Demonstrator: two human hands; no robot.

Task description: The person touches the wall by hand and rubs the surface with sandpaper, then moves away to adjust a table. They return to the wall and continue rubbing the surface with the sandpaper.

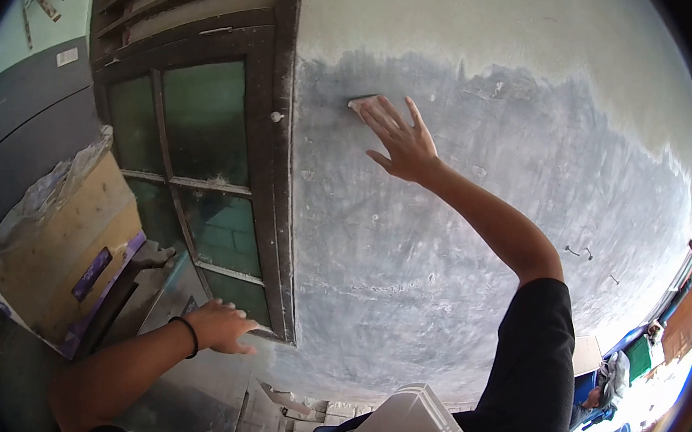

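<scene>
High on the grey, scraped part of the wall [413, 235], my right hand [407, 143] lies with its fingers stretched out. Under its fingertips is a small folded sheet of sandpaper [361, 101], pale with a dark upper edge, pressed against the wall; most of it is hidden by the fingers. My left hand [219, 327], with a black band at the wrist, is near the lower corner of the dark wooden window frame [281, 246]. Its fingers are loosely apart and hold nothing. Whether it touches the metal surface below cannot be made out.
Left of the window stand a worn cardboard box [89, 238] and a dark grey cabinet [30, 132]. Nails [578, 253] stick out of the wall at right. A white object [398, 429] is close below me. Assorted items and a person [596, 398] are at lower right.
</scene>
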